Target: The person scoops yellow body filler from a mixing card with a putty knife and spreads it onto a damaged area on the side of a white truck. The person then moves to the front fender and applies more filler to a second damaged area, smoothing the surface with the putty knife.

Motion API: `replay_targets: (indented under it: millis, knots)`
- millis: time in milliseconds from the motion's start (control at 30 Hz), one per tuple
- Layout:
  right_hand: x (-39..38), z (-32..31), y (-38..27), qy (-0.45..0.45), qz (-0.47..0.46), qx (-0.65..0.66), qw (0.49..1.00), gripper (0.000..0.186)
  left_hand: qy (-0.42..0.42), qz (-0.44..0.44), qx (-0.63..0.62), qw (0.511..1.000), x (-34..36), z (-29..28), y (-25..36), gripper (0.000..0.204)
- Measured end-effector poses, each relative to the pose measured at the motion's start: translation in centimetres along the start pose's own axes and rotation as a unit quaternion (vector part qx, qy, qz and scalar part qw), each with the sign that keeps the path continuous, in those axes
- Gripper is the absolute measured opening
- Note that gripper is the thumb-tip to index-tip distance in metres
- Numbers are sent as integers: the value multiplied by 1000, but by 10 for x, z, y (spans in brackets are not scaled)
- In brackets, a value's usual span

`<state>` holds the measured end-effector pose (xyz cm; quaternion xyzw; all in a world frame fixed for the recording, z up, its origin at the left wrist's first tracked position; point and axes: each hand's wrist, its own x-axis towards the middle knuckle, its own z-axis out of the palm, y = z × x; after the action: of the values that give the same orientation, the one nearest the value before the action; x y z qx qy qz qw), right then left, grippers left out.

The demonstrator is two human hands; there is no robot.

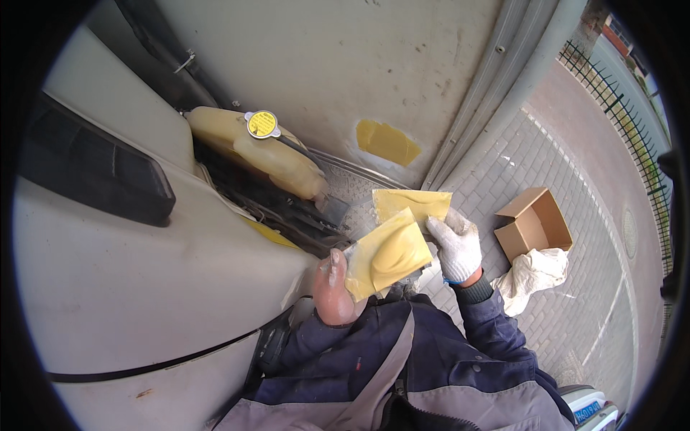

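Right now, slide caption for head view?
Left hand and gloved right hand each hold a flat plate of yellow paste, near a yellow patch on the panel.

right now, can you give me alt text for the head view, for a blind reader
The left hand holds a yellow-smeared plate, the white-gloved right hand a second plate, before a pale panel with a yellow patch. A cardboard box and white cloth lie on paving at right.
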<state>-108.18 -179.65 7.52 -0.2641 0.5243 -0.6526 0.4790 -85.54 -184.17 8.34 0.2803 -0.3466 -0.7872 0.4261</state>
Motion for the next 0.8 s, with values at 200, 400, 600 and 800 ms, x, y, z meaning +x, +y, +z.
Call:
replay_targets:
  millis: [200,400,600,800]
  knots:
    - [-18,-23,-25,71,-58,-120,989,29,-6,12,-110,994,14,8,-26,62]
    - [-34,-11,-55,107,-111,-161,975,30,10,14,-116,993,14,23,-40,64]
    - [-43,0,-70,41,-235,-408,881,35,40,4,-131,991,13,28,-44,61]
    - [-38,-6,-62,-113,-214,-565,789,37,42,6,-167,985,11,26,-43,62]
